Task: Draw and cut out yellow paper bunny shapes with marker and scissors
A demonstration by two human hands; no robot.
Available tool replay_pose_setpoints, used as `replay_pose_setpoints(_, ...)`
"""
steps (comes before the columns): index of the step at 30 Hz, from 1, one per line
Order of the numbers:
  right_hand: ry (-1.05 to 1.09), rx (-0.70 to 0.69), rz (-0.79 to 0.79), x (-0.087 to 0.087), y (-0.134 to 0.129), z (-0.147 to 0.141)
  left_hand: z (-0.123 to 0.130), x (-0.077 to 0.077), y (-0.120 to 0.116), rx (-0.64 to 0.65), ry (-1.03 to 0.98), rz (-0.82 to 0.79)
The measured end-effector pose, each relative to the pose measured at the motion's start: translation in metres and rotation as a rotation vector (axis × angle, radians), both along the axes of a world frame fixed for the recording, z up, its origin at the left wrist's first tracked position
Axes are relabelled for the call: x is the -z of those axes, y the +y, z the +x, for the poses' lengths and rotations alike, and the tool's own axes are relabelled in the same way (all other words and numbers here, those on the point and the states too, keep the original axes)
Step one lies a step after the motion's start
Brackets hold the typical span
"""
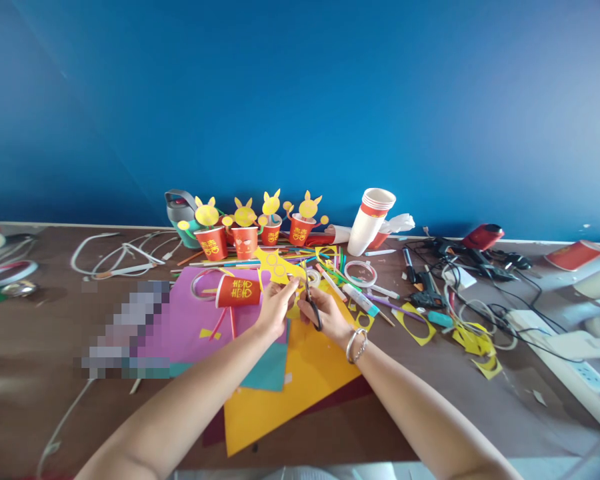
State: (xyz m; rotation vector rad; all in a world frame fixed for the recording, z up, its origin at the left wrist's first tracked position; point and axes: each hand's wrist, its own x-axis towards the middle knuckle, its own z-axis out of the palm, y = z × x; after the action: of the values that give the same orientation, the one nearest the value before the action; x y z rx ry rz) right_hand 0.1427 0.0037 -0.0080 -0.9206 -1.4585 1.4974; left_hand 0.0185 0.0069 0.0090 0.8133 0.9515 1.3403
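Note:
My left hand [276,308] pinches a piece of yellow paper [276,265] that has round outlines on it. In my right hand [331,316] is a pair of scissors [316,313] with dark handles, its blades up against the paper's right side. Just left of my left hand, a red paper cup [239,291] with gold characters lies on its side, with pinkish-red strips below it. Under both hands are coloured sheets: a purple sheet [180,313], a teal sheet [265,367] and an orange-yellow sheet [300,400].
Behind the hands stand several red cups [212,244] with yellow paper heads. A stack of white cups [371,223] leans at the back. Right of me lie a glue gun [427,290], yellow scraps [414,324], cables and a power strip [575,363]. White cable [125,257] coils at left.

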Motion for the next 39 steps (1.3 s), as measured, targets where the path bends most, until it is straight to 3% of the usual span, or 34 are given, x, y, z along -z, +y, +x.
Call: replay_pose_setpoints(39,-0.026,-0.041,-0.051,-0.0033,0.0021,0.0086,-0.0084,-0.0014,0.0089,0.04,0.029,0.04)
